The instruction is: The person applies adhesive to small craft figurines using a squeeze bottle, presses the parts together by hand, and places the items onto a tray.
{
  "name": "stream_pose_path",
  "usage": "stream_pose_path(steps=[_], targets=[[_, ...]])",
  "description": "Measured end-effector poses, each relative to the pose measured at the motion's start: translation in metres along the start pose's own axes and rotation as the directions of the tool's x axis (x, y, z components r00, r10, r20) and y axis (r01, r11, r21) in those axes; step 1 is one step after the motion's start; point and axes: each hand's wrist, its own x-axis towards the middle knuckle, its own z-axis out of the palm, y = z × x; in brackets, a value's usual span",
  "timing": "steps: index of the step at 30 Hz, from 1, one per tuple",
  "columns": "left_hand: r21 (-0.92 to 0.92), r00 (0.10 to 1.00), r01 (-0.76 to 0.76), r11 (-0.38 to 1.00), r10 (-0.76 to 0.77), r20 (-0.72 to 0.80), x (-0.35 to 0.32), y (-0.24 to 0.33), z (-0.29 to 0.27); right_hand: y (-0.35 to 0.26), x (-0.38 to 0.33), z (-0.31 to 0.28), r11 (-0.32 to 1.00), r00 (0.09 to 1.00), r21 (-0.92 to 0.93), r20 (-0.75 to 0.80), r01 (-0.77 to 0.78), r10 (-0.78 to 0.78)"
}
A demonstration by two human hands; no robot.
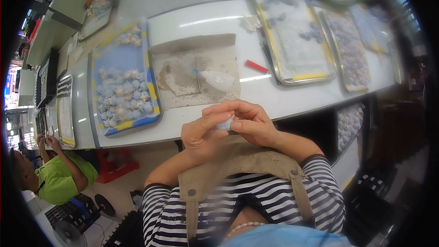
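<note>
Just over the table's near edge, my two hands meet around a small pale blue figure piece [225,124]. My left hand [197,133] pinches it from the left with fingers curled. From the other side, my right hand [252,122] closes on it, thumb pressed against it and fingers arched over the top. Most of the piece is covered by fingers. Beyond the hands lies a stained cardboard box lid [219,40], holding a white squeeze bottle [218,80] with a blue tip on its side. To the left, a blue tray [118,54] edged with yellow tape carries many similar blue-and-cream pieces [122,96].
A red block [256,66] lies right of the lid, near a crumpled tissue [251,23]. A metal tray [297,41] with white lining and a tray of pieces [350,55] stand farther right. At left, a person in green [61,178] works beside a red stool [116,164].
</note>
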Motion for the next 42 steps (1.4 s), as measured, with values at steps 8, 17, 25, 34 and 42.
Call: stream_pose_path(steps=[8, 17, 25, 34, 42], targets=[[0.224, 0.997, 0.065, 0.972, -0.072, 0.021, 0.002, 0.026, -0.015, -0.001, 0.001, 0.009, 0.965, 1.0, -0.261, -0.025, -0.007, 0.001], [0.748, 0.963, 0.191, 0.635, 0.027, -0.268, 0.006, 0.012, -0.137, 0.009, 0.019, 0.009, 0.954, 0.984, -0.284, -0.119, 0.091, -0.129], [0.934, 0.972, 0.059, 0.352, 0.195, -0.134, 0.108, -0.056, -0.272, 0.018, 0.033, -0.004, 0.663, 0.851, -0.748, -0.343, 0.008, -0.398], [0.999, 0.999, 0.011, 0.03, -0.03, -0.01, 0.163, -0.147, -0.318, 0.023, 0.06, -0.008, 0.05, 0.804, -0.991, -0.128, -0.122, -0.581], [-0.052, 0.9, 0.228, 0.972, -0.231, -0.369, 0.135, -0.068, -0.221, 0.034, 0.049, -0.043, -0.008, 0.864, -0.987, -0.139, -0.163, -0.484]])
